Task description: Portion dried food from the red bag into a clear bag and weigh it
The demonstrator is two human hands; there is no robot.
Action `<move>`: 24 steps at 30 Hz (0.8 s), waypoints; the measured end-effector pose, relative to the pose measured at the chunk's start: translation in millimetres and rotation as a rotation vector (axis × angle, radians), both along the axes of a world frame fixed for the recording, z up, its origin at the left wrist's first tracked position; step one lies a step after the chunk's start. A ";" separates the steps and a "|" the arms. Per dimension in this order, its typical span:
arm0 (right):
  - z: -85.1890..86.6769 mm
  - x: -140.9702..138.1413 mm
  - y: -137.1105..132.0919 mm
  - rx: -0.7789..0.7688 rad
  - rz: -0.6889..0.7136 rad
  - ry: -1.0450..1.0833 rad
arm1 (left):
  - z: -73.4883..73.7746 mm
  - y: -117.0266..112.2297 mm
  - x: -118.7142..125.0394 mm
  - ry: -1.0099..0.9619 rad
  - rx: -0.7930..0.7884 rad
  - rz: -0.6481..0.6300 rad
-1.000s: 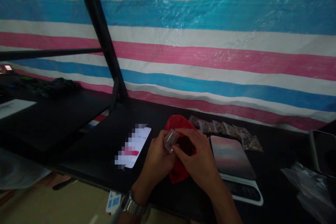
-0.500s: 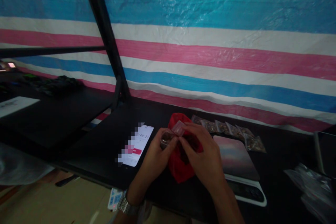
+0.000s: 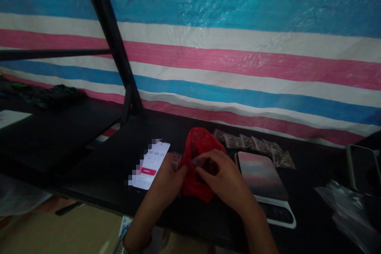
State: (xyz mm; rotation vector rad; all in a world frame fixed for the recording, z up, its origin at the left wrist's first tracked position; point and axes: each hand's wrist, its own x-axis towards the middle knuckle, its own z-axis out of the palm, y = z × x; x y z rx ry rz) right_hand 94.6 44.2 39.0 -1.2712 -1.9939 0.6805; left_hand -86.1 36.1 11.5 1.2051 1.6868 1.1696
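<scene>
A red bag [image 3: 201, 137] stands with its mouth open on the black table, dark bits inside it. My left hand [image 3: 168, 180] is closed on a small clear plastic bag [image 3: 176, 158] at the red bag's left side, its thumb near the red rim. My right hand [image 3: 223, 176] reaches into the red bag's mouth, thumb and forefinger closed on a small clear plastic piece [image 3: 197, 161]. Fingers hide most of that piece, so its kind does not show.
Right of the red bag lies a kitchen scale [image 3: 262, 174]. Behind it, several filled zip bags [image 3: 256, 145] form a row. Loose clear bags [image 3: 345, 206] and a dark device [image 3: 363, 168] lie far right. A phone with a timer [image 3: 153, 166] lies left, near a black post [image 3: 113, 39].
My hands have moved apart. The right one has gone down into the red bag's mouth with the clear piece; the left one has shifted left and lower with the small bag.
</scene>
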 end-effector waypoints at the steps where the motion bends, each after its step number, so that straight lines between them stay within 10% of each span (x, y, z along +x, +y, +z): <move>1: -0.9 -0.6 -0.8 -0.016 -0.002 -0.016 | 1.3 0.9 -0.1 -0.024 -0.003 0.009; 13: -9.4 0.0 5.3 -0.253 -0.103 0.245 | 24.3 -1.6 3.0 -0.157 0.022 0.098; 24: 13.7 30.5 0.5 -0.248 -0.468 -0.374 | 31.3 -4.3 -7.9 0.042 0.194 0.207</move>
